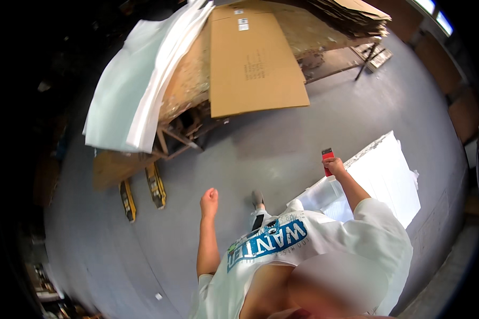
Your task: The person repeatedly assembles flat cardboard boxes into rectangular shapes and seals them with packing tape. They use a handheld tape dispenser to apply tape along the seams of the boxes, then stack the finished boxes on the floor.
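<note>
My right hand [333,166] is closed around a flat red hand-held object [328,154] with a dark end; its exact kind is too small to tell. It is held over the edge of a stack of white sheets [388,181] on my right. Clear, shiny wrapping [324,194] lies at the near corner of that stack, partly behind my arm. My left hand [209,199] is curled into a fist above the grey floor, with nothing visible in it.
Ahead stands a worn wooden table [189,80]. It carries a flat brown cardboard sheet [255,69], white foam sheets [127,90] hanging over its left side, and stacked cardboard [356,18]. Two yellow-and-black forks [155,186] rest on the floor below. A pallet [378,57] lies beyond.
</note>
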The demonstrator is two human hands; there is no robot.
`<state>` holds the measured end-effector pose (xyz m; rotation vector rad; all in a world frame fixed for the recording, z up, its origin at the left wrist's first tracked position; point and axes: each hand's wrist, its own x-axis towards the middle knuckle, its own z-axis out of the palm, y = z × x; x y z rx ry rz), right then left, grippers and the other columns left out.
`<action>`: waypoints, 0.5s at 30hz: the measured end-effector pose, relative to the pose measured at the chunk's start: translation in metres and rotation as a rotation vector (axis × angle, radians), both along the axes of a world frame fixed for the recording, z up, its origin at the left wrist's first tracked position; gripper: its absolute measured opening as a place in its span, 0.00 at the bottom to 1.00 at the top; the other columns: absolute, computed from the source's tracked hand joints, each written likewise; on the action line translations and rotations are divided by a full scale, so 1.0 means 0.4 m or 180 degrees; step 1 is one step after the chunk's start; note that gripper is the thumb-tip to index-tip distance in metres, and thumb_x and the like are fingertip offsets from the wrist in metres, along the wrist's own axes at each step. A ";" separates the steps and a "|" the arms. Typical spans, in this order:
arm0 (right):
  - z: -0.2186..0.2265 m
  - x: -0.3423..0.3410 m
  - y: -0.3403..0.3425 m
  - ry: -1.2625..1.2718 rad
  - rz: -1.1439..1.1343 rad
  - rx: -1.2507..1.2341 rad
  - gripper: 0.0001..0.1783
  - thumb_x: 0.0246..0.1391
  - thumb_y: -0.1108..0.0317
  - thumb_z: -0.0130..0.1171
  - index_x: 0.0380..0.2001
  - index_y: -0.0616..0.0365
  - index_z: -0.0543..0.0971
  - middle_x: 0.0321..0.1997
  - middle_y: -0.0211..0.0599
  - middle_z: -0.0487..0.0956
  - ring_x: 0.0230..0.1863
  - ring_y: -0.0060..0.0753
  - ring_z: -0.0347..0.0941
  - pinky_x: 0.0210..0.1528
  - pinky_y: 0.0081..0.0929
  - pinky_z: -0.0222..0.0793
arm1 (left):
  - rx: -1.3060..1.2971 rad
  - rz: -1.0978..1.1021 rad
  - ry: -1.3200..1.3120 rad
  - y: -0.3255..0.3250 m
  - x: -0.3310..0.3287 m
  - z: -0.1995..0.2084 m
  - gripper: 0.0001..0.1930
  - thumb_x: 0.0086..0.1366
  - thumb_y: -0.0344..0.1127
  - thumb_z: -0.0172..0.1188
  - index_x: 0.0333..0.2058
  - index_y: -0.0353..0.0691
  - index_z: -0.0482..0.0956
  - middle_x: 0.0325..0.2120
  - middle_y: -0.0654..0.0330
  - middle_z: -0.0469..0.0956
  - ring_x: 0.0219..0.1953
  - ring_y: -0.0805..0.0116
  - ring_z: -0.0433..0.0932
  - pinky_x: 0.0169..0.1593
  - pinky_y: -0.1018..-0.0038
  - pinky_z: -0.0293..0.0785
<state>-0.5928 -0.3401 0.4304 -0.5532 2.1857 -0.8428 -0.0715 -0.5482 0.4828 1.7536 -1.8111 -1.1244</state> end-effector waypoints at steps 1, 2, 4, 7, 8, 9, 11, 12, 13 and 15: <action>0.010 -0.014 -0.029 0.0012 -0.0349 -0.0097 0.12 0.46 0.64 0.63 0.34 0.56 0.85 0.31 0.34 0.83 0.33 0.28 0.78 0.41 0.28 0.74 | -0.0056 -0.0129 -0.0066 -0.090 -0.052 0.010 0.19 0.64 0.43 0.58 0.47 0.33 0.77 0.36 0.54 0.82 0.39 0.60 0.81 0.46 0.68 0.74; 0.025 -0.026 -0.053 0.0027 -0.0709 -0.0157 0.13 0.46 0.63 0.66 0.33 0.61 0.85 0.30 0.34 0.83 0.32 0.26 0.78 0.40 0.27 0.73 | -0.0102 -0.0222 -0.0059 -0.166 -0.126 0.040 0.21 0.64 0.44 0.58 0.49 0.32 0.75 0.41 0.51 0.80 0.44 0.57 0.79 0.49 0.67 0.73; 0.010 -0.145 -0.073 0.0364 -0.0890 -0.0050 0.18 0.50 0.54 0.64 0.27 0.60 0.84 0.25 0.31 0.79 0.26 0.22 0.73 0.34 0.26 0.69 | -0.0161 -0.0497 0.0014 -0.271 -0.284 0.090 0.26 0.64 0.44 0.58 0.54 0.30 0.70 0.50 0.46 0.75 0.53 0.53 0.75 0.56 0.66 0.69; 0.068 -0.208 -0.290 0.0460 -0.0890 -0.0165 0.26 0.53 0.45 0.60 0.24 0.61 0.81 0.25 0.33 0.79 0.26 0.26 0.73 0.32 0.27 0.69 | -0.1503 -0.0700 -0.0512 -0.447 -0.392 0.057 0.31 0.64 0.44 0.58 0.59 0.28 0.62 0.60 0.40 0.63 0.62 0.47 0.64 0.63 0.61 0.62; 0.044 -0.260 -0.313 0.0667 -0.0836 -0.0125 0.28 0.53 0.43 0.58 0.24 0.61 0.80 0.26 0.35 0.80 0.27 0.28 0.75 0.31 0.29 0.70 | -0.1512 -0.0659 -0.0364 -0.481 -0.481 0.048 0.32 0.64 0.44 0.59 0.59 0.27 0.61 0.62 0.40 0.61 0.63 0.46 0.61 0.64 0.60 0.60; 0.043 -0.266 -0.347 0.0527 -0.0894 -0.0110 0.31 0.53 0.39 0.56 0.24 0.62 0.80 0.25 0.37 0.79 0.28 0.31 0.75 0.33 0.29 0.70 | -0.1510 -0.0584 -0.0377 -0.523 -0.511 0.053 0.34 0.64 0.44 0.59 0.60 0.26 0.59 0.63 0.39 0.58 0.64 0.44 0.59 0.65 0.59 0.58; 0.076 -0.274 -0.483 0.0219 -0.1003 -0.0228 0.38 0.52 0.32 0.50 0.23 0.64 0.81 0.22 0.43 0.77 0.29 0.36 0.75 0.38 0.31 0.69 | -0.1644 -0.0499 -0.0713 -0.627 -0.578 0.075 0.36 0.63 0.44 0.60 0.60 0.25 0.57 0.63 0.38 0.57 0.65 0.41 0.57 0.66 0.57 0.57; 0.066 -0.277 -0.520 0.0317 -0.0853 -0.0219 0.32 0.55 0.37 0.49 0.29 0.59 0.80 0.24 0.43 0.78 0.30 0.40 0.75 0.38 0.33 0.69 | -0.1731 -0.0478 -0.1032 -0.664 -0.609 0.075 0.37 0.62 0.45 0.60 0.60 0.25 0.57 0.62 0.38 0.58 0.64 0.40 0.58 0.65 0.55 0.58; 0.055 -0.294 -0.552 0.0443 -0.0675 -0.0254 0.25 0.58 0.42 0.49 0.35 0.54 0.79 0.27 0.43 0.80 0.30 0.43 0.75 0.38 0.35 0.70 | -0.1657 -0.0547 -0.1319 -0.705 -0.635 0.065 0.39 0.61 0.47 0.61 0.61 0.26 0.56 0.63 0.38 0.57 0.64 0.36 0.57 0.64 0.52 0.60; 0.034 -0.305 -0.603 0.0306 -0.0456 -0.0118 0.16 0.63 0.49 0.47 0.47 0.41 0.75 0.30 0.47 0.81 0.30 0.53 0.74 0.37 0.40 0.70 | -0.1165 -0.0568 -0.1356 -0.750 -0.681 0.045 0.40 0.60 0.50 0.60 0.61 0.26 0.56 0.64 0.39 0.54 0.64 0.37 0.56 0.62 0.51 0.61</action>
